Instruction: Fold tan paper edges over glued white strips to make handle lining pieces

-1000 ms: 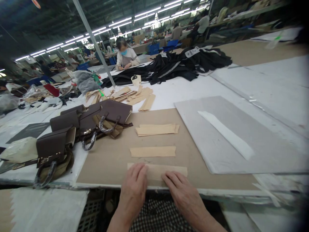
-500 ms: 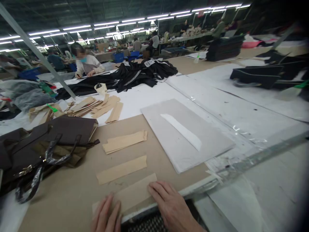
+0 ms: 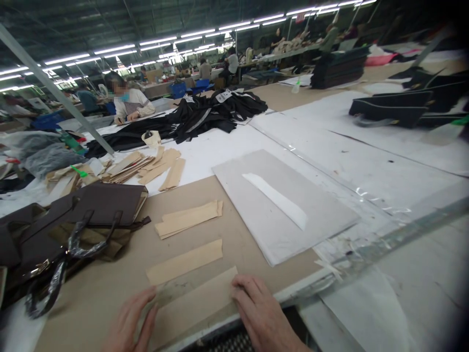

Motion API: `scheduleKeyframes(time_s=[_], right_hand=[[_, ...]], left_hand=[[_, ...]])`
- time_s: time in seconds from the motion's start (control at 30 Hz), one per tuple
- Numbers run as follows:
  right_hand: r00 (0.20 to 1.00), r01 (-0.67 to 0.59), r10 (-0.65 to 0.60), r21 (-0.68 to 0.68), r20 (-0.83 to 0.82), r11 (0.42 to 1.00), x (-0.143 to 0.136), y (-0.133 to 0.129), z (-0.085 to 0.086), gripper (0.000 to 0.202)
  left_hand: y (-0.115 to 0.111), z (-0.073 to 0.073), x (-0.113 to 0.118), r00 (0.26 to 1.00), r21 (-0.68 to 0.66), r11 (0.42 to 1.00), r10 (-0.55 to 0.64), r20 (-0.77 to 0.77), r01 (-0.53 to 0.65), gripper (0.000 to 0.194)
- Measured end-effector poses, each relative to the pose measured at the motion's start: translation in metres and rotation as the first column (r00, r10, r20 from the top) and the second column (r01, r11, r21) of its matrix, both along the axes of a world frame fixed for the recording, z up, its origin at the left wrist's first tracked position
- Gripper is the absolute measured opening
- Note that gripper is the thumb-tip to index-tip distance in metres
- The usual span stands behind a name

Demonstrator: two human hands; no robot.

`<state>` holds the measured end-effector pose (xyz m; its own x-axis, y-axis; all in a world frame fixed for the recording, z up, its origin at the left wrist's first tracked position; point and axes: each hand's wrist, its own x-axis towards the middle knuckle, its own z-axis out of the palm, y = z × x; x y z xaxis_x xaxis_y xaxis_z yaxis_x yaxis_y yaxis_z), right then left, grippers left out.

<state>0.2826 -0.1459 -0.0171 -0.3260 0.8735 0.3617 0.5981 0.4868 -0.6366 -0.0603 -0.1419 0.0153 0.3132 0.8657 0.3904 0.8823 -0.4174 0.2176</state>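
Observation:
Flat along the table's front edge lies a tan strip (image 3: 196,305), its material hard to make out. My left hand (image 3: 130,318) is at the strip's left end, with thumb and fingers apart. At the other end my right hand (image 3: 258,310) has its fingers together and bent, gripping the strip's right edge. A dark smudged band (image 3: 179,288) shows along the strip's far side. Beyond it lies a second tan strip (image 3: 185,261), and farther back a small stack of tan strips (image 3: 190,217).
Brown handbags (image 3: 106,203) with wrapped handles lie at left. To the right, a grey board (image 3: 264,239) carries a white curved strip (image 3: 274,198). More tan pieces (image 3: 172,173) and black fabric (image 3: 205,120) lie farther back. A co-worker (image 3: 130,102) sits across the table.
My left hand has moved left and spread its fingers, leaving more of the near strip showing. My right hand has shifted slightly right, its fingertips now at the strip's end.

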Motion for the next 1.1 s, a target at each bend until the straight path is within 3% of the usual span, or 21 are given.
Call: scheduleKeyframes(time_s=[0.13,0.3,0.43,0.6,0.73,0.83,1.0,1.1], right_hand=[[0.986,-0.028,0.015,-0.076,-0.169,0.997,0.003,-0.001,0.001,0.034],[0.926,0.007,-0.082,-0.201,-0.368,0.980,0.009,0.001,0.009,0.028],[0.853,0.045,-0.188,-0.290,-0.487,0.956,0.009,0.006,0.015,0.017],[0.817,0.033,-0.242,-0.378,-0.523,0.925,0.007,0.009,0.021,0.019],[0.826,0.049,-0.287,-0.444,-0.486,0.895,0.003,0.021,0.030,0.029],[0.818,0.055,-0.279,-0.413,-0.504,0.909,-0.006,0.036,0.052,0.037],[0.690,-0.084,-0.126,-0.252,-0.713,0.964,-0.025,0.039,0.115,0.032],[0.604,-0.193,-0.064,-0.223,-0.794,0.956,-0.032,0.018,0.144,0.025]], left_hand=[[0.050,0.022,0.064,0.995,-0.225,0.971,-0.064,0.083,0.081,0.025],[0.107,0.029,0.122,0.995,-0.496,0.863,-0.078,0.058,0.096,0.027],[0.129,0.026,0.137,0.998,-0.563,0.824,-0.053,0.042,0.067,0.022],[0.136,0.022,0.138,0.995,-0.591,0.801,-0.054,0.083,0.093,0.011],[0.131,0.036,0.140,0.989,-0.535,0.838,-0.031,0.146,0.105,0.013],[0.113,0.070,0.142,0.981,-0.476,0.876,0.015,0.195,0.081,0.013],[0.048,0.142,0.142,0.910,-0.470,0.869,0.058,0.410,0.156,0.017],[-0.002,0.160,0.134,0.832,-0.465,0.860,0.092,0.547,0.211,0.039]])
